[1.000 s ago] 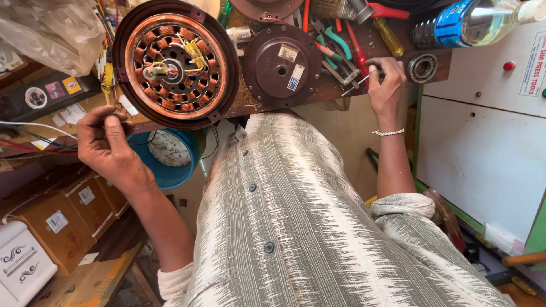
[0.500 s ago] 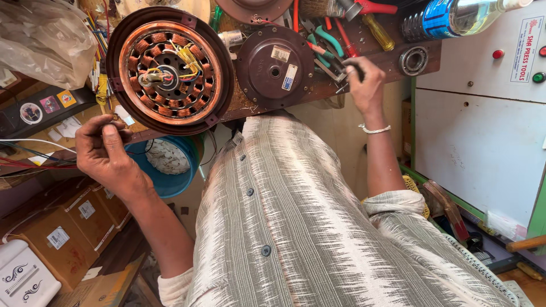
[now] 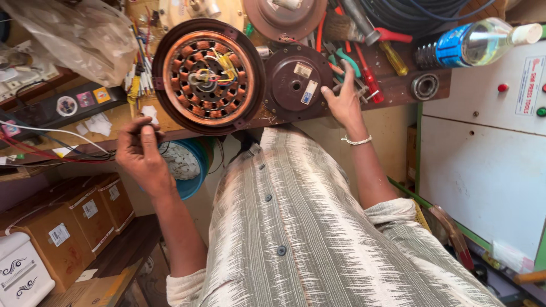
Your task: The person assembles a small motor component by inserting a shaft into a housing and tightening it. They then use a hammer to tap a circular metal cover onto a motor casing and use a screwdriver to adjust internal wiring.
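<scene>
Head view: left hand [image 3: 142, 150] pinches wires [image 3: 34, 132], right hand [image 3: 344, 102] open on tools [image 3: 364, 85]; blue bucket [image 3: 190, 167] holds cloth.

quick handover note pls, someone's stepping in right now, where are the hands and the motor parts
Left hand: held at the bench edge below the stator, fingers pinched together; what they pinch is too small to tell.
Right hand: fingers spread, resting on the bench beside the dark round cover, among the loose hand tools.
Stator with copper windings: lies face up on the wooden bench, wires bunched at its hub.
Done: motor is opened, cover off and lying beside the stator.
Left: cover is not back on; a bearing lies loose at the bench's right end, near a plastic bottle.
</scene>
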